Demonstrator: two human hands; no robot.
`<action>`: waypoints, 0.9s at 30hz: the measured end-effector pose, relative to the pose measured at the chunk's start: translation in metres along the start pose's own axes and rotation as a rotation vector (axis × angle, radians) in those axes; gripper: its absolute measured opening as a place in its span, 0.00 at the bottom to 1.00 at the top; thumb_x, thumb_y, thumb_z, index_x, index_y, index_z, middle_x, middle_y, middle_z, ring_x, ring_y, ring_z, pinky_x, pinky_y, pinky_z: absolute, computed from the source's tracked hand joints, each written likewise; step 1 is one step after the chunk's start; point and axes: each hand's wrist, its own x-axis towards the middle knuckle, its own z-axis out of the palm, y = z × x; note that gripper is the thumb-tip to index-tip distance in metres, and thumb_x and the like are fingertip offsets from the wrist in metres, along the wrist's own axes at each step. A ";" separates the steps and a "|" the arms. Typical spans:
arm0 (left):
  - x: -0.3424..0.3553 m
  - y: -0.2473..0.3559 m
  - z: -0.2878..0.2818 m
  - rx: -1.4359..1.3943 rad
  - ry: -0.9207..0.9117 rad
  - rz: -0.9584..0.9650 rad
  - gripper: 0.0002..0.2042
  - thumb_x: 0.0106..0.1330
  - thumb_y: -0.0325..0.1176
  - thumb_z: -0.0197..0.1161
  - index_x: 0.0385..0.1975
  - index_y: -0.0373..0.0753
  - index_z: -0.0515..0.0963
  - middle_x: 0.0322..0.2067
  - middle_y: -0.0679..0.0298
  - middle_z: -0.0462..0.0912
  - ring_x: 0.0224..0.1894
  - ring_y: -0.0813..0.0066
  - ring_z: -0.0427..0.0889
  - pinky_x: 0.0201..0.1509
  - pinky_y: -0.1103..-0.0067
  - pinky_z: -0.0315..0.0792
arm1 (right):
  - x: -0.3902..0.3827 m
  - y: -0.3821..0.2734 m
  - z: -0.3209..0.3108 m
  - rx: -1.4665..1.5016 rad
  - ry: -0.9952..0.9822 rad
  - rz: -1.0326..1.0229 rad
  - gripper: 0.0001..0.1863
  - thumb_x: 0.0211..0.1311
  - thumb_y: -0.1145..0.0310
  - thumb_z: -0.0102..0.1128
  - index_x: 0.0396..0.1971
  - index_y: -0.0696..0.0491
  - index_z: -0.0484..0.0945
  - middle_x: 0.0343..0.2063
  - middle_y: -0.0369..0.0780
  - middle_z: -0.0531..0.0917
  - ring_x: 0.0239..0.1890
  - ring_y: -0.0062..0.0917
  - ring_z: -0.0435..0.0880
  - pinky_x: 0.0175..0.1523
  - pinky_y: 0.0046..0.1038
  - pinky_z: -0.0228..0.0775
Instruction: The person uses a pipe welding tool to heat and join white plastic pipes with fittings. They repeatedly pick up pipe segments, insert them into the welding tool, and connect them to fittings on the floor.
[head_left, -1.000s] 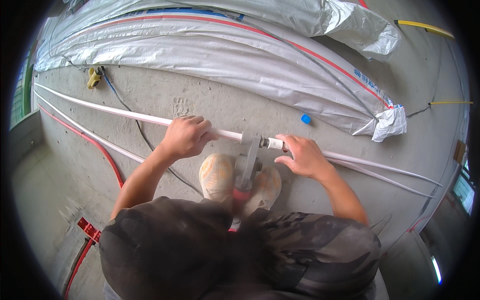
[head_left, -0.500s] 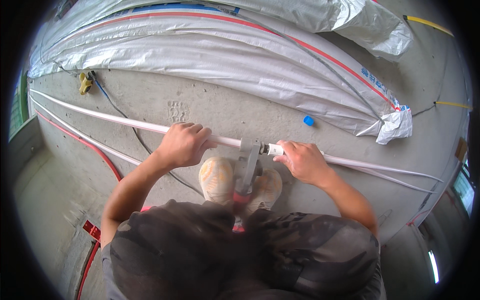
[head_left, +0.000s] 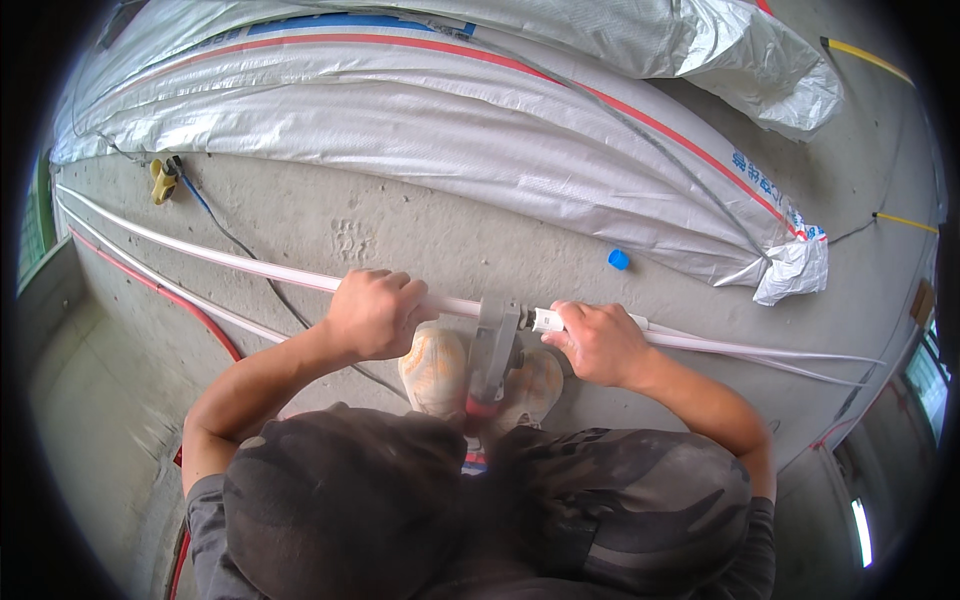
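Close in, between two pale shoes (head_left: 434,370), sits the metal tool (head_left: 492,362), with both hands curled tight above: the left (head_left: 378,315) around a white pipe (head_left: 265,268) meeting its left side, the right (head_left: 603,342) around a white fitting (head_left: 548,320) at its other side. An uneven push (a tilted wrist would do it) could skew that fitting or rock the tool, while farther off lie a blue cap (head_left: 618,260) and a white wrapped bundle (head_left: 400,135).

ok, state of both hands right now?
Left hand: closed around the white red-striped pipe.
Right hand: closed, holding a white tubular fitting on the right side of the grey tool head.
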 end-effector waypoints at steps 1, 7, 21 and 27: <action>0.001 0.000 0.001 0.001 -0.008 -0.004 0.13 0.58 0.34 0.76 0.28 0.38 0.77 0.23 0.57 0.80 0.25 0.49 0.82 0.27 0.59 0.75 | 0.001 -0.001 0.000 0.002 0.000 0.004 0.17 0.73 0.58 0.66 0.39 0.58 0.75 0.28 0.50 0.86 0.30 0.50 0.87 0.32 0.47 0.77; 0.002 -0.001 0.006 -0.003 -0.027 -0.008 0.11 0.60 0.35 0.74 0.27 0.40 0.77 0.22 0.58 0.80 0.24 0.50 0.82 0.27 0.60 0.74 | 0.006 -0.003 -0.001 0.018 -0.058 0.040 0.17 0.74 0.58 0.65 0.37 0.58 0.74 0.26 0.50 0.85 0.29 0.51 0.86 0.33 0.48 0.77; 0.003 0.009 0.000 -0.038 -0.100 -0.055 0.10 0.59 0.35 0.72 0.25 0.41 0.76 0.22 0.57 0.81 0.23 0.50 0.82 0.27 0.60 0.75 | 0.005 -0.010 0.004 0.034 -0.018 0.048 0.18 0.67 0.60 0.71 0.43 0.60 0.80 0.28 0.48 0.87 0.28 0.48 0.87 0.31 0.44 0.77; 0.004 0.017 -0.002 -0.058 -0.013 -0.036 0.13 0.55 0.32 0.75 0.22 0.39 0.74 0.20 0.56 0.78 0.22 0.48 0.80 0.26 0.58 0.72 | 0.003 -0.014 0.005 0.065 -0.010 0.062 0.18 0.71 0.56 0.67 0.36 0.57 0.75 0.26 0.49 0.86 0.28 0.50 0.87 0.32 0.48 0.77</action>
